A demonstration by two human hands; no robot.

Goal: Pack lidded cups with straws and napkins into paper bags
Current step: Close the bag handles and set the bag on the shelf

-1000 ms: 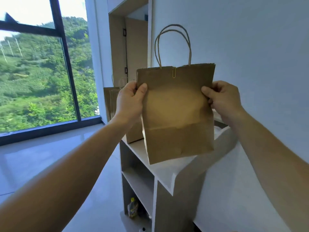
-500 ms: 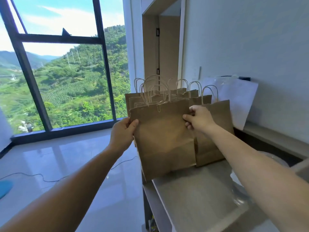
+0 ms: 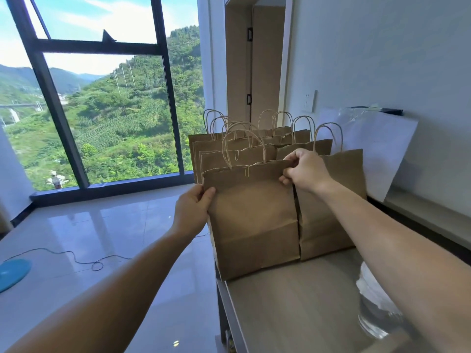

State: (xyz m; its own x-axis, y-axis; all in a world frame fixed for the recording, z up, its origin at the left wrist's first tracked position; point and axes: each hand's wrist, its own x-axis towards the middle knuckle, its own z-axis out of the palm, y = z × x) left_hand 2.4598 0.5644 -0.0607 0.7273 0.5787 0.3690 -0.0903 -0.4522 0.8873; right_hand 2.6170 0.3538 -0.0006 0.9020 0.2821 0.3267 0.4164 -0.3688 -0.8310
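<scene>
Counter [image 3: 293,307] bears clustered paper bags [image 3: 331,200]; left hand [image 3: 192,210] and right hand [image 3: 305,171] each pinch one front bag [image 3: 254,225]

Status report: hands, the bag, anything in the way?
Left hand, right hand both pinching front paper bag near top. Bag upright at counter end. Other bags close behind.

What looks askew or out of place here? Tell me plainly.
Only the front paper bag: the left hand and right hand pinch its upper edges, and its lower left corner sits at the counter edge, where it might slip off. Nothing looks spilled or torn.
</scene>
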